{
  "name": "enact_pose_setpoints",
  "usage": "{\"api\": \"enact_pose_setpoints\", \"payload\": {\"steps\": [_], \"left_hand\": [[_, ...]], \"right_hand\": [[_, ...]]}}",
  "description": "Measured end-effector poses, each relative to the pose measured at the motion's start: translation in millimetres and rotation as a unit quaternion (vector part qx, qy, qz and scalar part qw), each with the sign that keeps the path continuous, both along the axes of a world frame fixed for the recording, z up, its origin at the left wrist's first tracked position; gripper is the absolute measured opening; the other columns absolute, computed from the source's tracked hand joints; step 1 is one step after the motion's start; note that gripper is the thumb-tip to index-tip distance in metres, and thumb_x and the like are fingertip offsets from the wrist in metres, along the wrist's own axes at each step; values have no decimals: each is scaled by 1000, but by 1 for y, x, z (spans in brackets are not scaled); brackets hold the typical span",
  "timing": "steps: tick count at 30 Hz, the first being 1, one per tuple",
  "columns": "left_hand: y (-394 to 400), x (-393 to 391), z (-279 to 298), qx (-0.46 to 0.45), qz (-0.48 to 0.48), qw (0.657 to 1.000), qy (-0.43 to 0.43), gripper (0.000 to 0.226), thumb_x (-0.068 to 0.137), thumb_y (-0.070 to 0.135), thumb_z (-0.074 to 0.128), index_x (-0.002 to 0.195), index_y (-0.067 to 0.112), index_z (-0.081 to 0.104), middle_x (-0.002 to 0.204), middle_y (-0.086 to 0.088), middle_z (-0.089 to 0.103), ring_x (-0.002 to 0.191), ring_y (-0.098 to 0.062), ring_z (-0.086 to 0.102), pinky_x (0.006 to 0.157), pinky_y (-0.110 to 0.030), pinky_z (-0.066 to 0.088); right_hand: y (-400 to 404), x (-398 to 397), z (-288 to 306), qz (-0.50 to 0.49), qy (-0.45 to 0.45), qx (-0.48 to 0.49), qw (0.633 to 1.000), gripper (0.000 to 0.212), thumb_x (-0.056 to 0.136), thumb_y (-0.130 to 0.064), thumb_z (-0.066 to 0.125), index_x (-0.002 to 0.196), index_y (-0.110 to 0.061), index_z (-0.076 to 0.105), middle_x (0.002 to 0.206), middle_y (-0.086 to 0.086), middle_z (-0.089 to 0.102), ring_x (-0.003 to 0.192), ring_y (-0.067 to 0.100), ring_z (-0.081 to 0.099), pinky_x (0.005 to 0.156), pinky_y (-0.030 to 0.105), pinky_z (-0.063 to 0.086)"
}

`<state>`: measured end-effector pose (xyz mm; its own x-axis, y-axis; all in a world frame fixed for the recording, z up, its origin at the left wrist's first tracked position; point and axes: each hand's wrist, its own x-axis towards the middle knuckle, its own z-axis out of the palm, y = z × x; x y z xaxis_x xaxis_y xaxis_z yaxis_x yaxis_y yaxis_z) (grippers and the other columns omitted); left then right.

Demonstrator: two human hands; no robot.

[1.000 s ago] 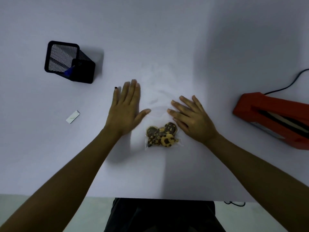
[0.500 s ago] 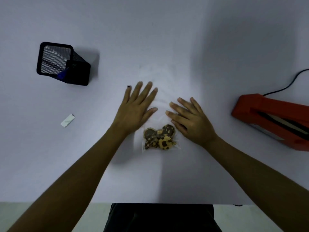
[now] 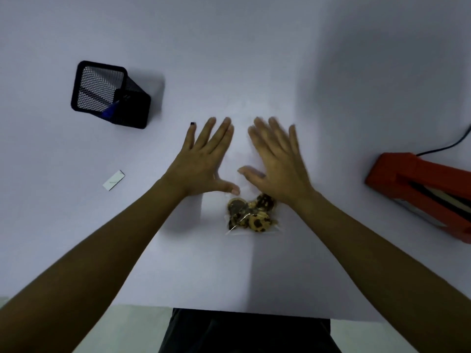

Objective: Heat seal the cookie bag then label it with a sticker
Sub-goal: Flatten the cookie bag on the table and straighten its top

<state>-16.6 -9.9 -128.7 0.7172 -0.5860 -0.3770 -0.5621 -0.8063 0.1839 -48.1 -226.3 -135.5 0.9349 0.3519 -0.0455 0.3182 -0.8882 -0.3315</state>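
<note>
A clear plastic cookie bag lies flat in the middle of the white table, with several chocolate-chip cookies bunched at its near end. Its empty upper part runs away from me and is faint against the table. My left hand lies flat with straight fingers on the bag's left side. My right hand is flat with spread fingers over the bag's right side, slightly blurred. A small white sticker lies on the table to the left. The red heat sealer sits at the right edge.
A black mesh pen holder with a blue pen in it stands at the far left. A black cable runs from the sealer off the right edge. The table's near edge is close to my body.
Both hands slid away from me along the bag's empty upper part, fingers straight. The right hand turned from pointing left to pointing forward. The cookies stayed at the near end.
</note>
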Motion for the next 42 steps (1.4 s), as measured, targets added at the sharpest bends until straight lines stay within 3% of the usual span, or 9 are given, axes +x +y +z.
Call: {"api": "enact_pose_setpoints", "payload": {"steps": [3, 7, 14, 20, 24, 28, 32, 39, 42], "left_hand": [[1, 0, -1, 1, 2, 1000, 2, 131, 61, 96, 28, 153, 9, -6, 162, -9, -12, 149, -30, -14, 118, -60, -3], [0, 2, 0, 0, 6, 1000, 8, 132, 61, 96, 29, 153, 9, -7, 162, -8, -12, 149, -30, -14, 119, -60, -2], [-3, 1, 2, -1, 13, 1000, 13, 133, 61, 96, 34, 153, 10, -8, 162, -6, -14, 149, -30, -15, 118, -60, -3], [-4, 2, 8, 2, 14, 1000, 24, 131, 64, 93, 36, 152, 9, -11, 161, -8, -19, 147, -31, -19, 119, -58, -6], [-18, -9, 18, -79, -2, 996, -31, 95, 91, 62, 38, 152, 3, -6, 161, -15, -14, 149, -28, -14, 122, -48, -7], [-50, -13, 13, -174, 6, 983, -53, 61, 101, 33, 22, 151, 2, 8, 160, -14, 2, 150, -22, 0, 124, -37, 0], [-62, 6, -11, -148, 44, 986, -65, 58, 101, 32, 18, 152, 3, 15, 161, -15, 12, 150, -23, 8, 123, -43, 12], [-43, 49, -23, -120, -14, 985, -121, 56, 102, 33, 22, 152, 8, 19, 161, -10, 17, 149, -22, 17, 122, -40, 16], [-36, 67, -19, -109, 108, 981, -119, 60, 100, 36, 19, 153, 7, 15, 161, -12, 13, 150, -24, 11, 123, -40, 10]], "right_hand": [[-3, 15, -3, 52, 47, -96, 993, 96, 85, -79, 28, 154, -15, 9, 163, 5, 6, 150, 30, -1, 116, 63, 2], [-29, 19, -3, 84, 65, -155, 982, 100, 81, -84, 22, 155, -19, 5, 163, 1, 4, 150, 31, -4, 113, 69, 1], [-68, 14, 5, 110, 72, -155, 979, 97, 82, -81, 31, 154, -19, 14, 162, 2, 13, 150, 31, 4, 115, 65, 4], [-47, 5, 7, 46, 114, -128, 984, 103, 79, -85, 28, 155, -18, 7, 163, 1, 3, 150, 27, -7, 115, 64, -5], [-48, 4, 4, 54, 115, -151, 980, 107, 77, -88, 23, 155, -16, 6, 163, 4, 2, 150, 28, -6, 115, 64, -2], [-49, 5, 3, 59, 111, -153, 980, 107, 78, -87, 24, 154, -13, 10, 163, 6, 8, 150, 29, -1, 115, 65, 1], [-49, 4, 2, 56, 105, -143, 983, 107, 77, -87, 25, 154, -13, 13, 162, 5, 10, 150, 29, 2, 115, 65, 2], [-50, 4, 3, 56, 106, -146, 982, 108, 77, -87, 29, 154, -13, 14, 163, 5, 9, 150, 29, 2, 116, 64, 0], [-49, 4, 3, 53, 110, -147, 982, 108, 77, -88, 27, 154, -14, 12, 163, 4, 7, 150, 29, 0, 115, 65, 2]]}}
